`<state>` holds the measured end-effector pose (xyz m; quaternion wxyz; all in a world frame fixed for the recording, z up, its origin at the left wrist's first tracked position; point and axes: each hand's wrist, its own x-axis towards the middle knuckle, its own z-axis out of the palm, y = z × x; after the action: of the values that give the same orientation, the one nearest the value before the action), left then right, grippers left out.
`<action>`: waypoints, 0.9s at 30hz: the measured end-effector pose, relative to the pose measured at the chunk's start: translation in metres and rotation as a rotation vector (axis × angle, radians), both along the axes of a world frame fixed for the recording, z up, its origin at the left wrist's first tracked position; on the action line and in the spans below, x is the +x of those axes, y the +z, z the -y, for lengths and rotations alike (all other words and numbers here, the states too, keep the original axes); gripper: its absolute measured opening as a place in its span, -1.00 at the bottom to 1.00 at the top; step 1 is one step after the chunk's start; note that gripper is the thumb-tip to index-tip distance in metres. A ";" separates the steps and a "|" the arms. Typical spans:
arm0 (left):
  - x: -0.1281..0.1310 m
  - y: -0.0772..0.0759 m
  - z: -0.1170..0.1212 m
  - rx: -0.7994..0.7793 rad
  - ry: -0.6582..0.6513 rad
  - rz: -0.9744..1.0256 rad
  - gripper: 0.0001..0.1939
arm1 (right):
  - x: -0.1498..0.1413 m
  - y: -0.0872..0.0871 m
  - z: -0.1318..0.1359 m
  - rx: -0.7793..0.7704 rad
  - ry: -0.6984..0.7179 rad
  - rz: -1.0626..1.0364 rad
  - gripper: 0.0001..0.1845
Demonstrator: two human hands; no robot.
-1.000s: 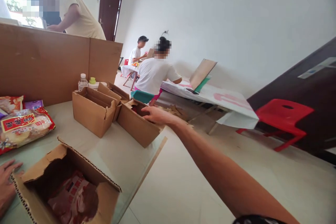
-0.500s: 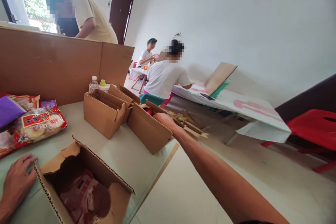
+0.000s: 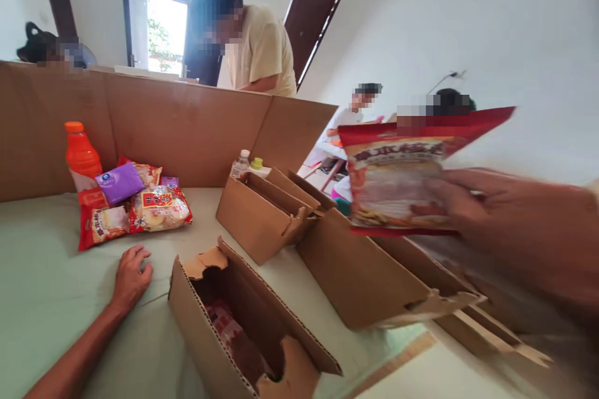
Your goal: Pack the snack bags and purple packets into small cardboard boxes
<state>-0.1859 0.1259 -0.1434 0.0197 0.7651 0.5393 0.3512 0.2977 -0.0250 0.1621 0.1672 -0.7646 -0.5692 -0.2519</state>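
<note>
My right hand point(image 3: 496, 206), blurred by motion, is raised over the boxes and grips a snack packet point(image 3: 393, 187) with red edges and a pale middle by its side. Below it stands an open cardboard box point(image 3: 360, 274). My left hand point(image 3: 132, 277) rests on the green-covered table with loosely curled, apart fingers and nothing in them. Right of that hand is a nearer open cardboard box point(image 3: 201, 318) with a reddish packet point(image 3: 234, 336) inside. Beyond the left hand lie a cracker bag point(image 3: 160, 209), a purple packet point(image 3: 120, 183) and a red-edged packet point(image 3: 105, 224).
An orange-capped bottle point(image 3: 83, 156) stands behind the packets. More open boxes point(image 3: 259, 215) stand mid-table, near a clear bottle point(image 3: 241, 163). A tall cardboard panel point(image 3: 196, 131) borders the far side. Behind it a person in a cream shirt point(image 3: 266, 43) leans forward; other people sit beyond.
My right hand has come up out of the box with the snack packet. The view has swung left, bringing the orange-capped bottle into sight. My left hand still rests on the table.
</note>
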 end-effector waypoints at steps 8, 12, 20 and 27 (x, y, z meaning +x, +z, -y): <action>0.006 -0.005 0.014 0.101 -0.121 0.133 -0.76 | -0.208 -0.022 -0.129 -0.206 0.767 -0.158 -0.69; 0.014 -0.005 0.018 0.145 -0.191 0.168 -0.79 | -0.277 -0.021 -0.200 -0.290 0.820 0.048 -0.70; 0.021 -0.011 0.015 0.113 -0.158 0.249 -0.84 | -0.344 -0.040 -0.327 -0.298 0.642 -0.011 -0.71; 0.019 -0.010 0.014 0.079 -0.173 0.265 -0.83 | -0.339 -0.047 -0.326 -0.442 0.707 -0.168 -0.64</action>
<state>-0.1667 0.1122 -0.1530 0.0906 0.7561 0.4497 0.4669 -0.0417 0.3014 0.1148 0.1211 -0.5579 -0.8210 0.0125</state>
